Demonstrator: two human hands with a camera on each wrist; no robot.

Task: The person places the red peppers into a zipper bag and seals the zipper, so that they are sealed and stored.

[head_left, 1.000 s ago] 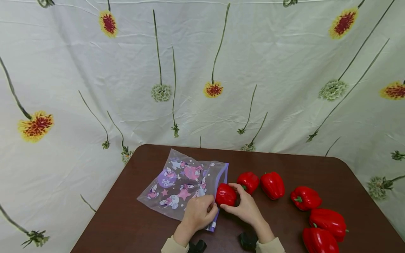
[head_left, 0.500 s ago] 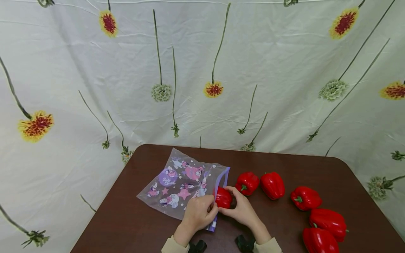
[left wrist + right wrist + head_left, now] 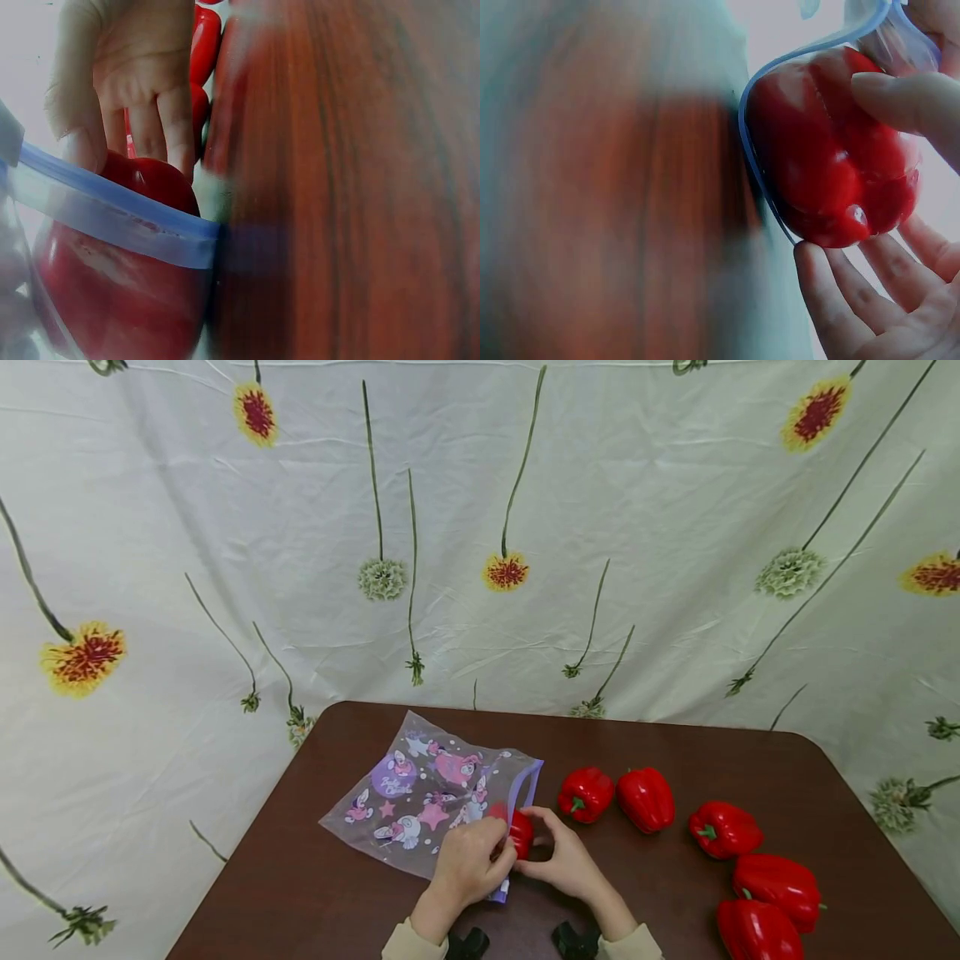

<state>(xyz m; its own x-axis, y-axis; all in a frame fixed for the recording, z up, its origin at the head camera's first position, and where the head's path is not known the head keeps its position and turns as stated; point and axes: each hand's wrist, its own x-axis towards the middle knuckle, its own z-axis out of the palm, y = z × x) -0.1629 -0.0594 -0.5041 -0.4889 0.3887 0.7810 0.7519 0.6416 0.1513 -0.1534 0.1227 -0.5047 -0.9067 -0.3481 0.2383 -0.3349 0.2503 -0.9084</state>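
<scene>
Cloth (image 3: 450,502) with printed flowers at the back, then dark brown table (image 3: 292,877), both as before. On that table, clear printed bag (image 3: 408,789), mouth to the right. Farther right, clear of the bag, five loose peppers (image 3: 646,799), with little visible shift. At the near end of the mouth, left hand (image 3: 468,860), practically in place, fingers curled in a pinch on the bag's edge. Opposite, right hand (image 3: 566,864), a little farther left than a second ago, thumb and fingers closely round the held pepper (image 3: 521,837). Main change there: from just outside the mouth to partly inside, dull red through the film. Across it in the left wrist view, blue zip edge (image 3: 120,196). Meaning, as a judgement: bagging of this pepper well under way, but not yet complete.
</scene>
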